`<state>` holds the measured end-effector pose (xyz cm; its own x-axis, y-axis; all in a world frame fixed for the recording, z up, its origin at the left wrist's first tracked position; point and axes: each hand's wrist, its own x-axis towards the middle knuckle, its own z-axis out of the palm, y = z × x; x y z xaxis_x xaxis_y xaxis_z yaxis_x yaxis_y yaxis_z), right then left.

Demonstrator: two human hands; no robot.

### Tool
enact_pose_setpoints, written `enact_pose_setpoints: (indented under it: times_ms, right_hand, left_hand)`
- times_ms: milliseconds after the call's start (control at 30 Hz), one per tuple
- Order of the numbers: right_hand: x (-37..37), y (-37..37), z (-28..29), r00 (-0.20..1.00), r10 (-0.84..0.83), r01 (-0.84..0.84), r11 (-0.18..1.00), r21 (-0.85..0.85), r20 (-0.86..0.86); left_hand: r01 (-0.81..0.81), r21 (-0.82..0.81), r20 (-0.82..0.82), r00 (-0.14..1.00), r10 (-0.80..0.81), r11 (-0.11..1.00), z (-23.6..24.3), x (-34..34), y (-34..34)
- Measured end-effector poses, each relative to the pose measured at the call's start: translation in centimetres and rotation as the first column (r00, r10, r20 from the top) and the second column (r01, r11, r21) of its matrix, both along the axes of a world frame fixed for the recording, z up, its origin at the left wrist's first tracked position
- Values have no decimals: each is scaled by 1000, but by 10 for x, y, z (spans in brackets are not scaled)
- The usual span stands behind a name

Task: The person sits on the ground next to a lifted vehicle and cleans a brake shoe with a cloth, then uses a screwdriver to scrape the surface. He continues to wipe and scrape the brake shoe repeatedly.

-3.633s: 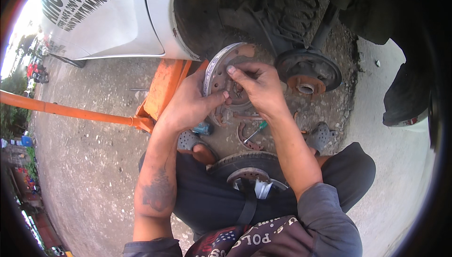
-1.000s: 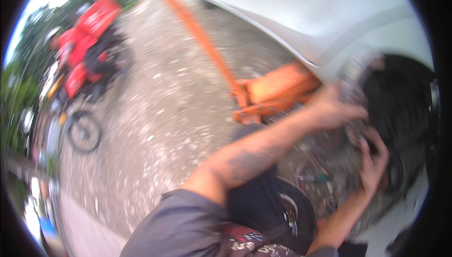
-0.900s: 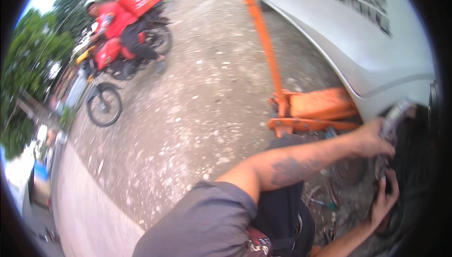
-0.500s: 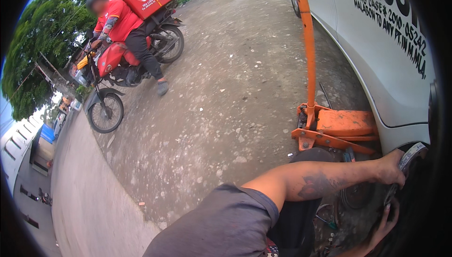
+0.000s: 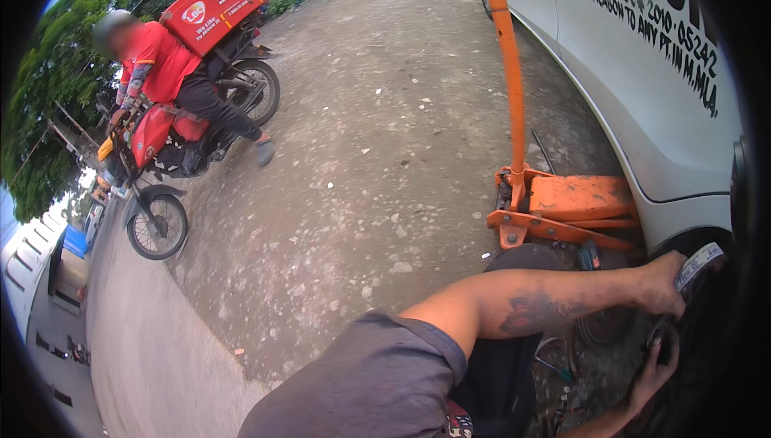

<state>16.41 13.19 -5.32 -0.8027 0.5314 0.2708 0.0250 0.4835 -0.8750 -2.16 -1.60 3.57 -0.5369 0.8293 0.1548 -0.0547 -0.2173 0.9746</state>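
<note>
My tattooed left arm stretches across to the right, and my left hand (image 5: 662, 284) is closed around a curved brake shoe (image 5: 700, 266) with a pale printed face. The shoe is held at the dark wheel opening (image 5: 697, 239) of a white van. Just below, my right hand (image 5: 657, 370) comes up from the lower edge, its fingers pinched on the dark lower end of the same curved part. Deep shadow hides what lies behind both hands.
An orange floor jack (image 5: 574, 201) with a tall handle (image 5: 511, 77) stands beside the white van (image 5: 642, 109). Near my knee lie a dark teal tool (image 5: 589, 255) and several tools on the ground. At upper left a person (image 5: 165, 61) sits on a red motorcycle (image 5: 157, 134).
My view has shifted slightly, so the jack and van sit further left. The brake shoe has tilted a little, and my right hand's fingers have closed in below the left hand.
</note>
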Motion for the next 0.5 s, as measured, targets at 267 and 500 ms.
enact_pose_setpoints:
  times_ms: [267, 500]
  right_hand:
    - [-17, -33, 2, 999, -35, 39, 985, 170, -27]
    - [-14, -39, 13, 998, -50, 51, 998, 36, -45]
  left_hand:
    - [-148, -2, -70, 987, 147, 989, -14, -5, 7]
    - [-117, -37, -101, 988, 113, 992, -12, -2, 6]
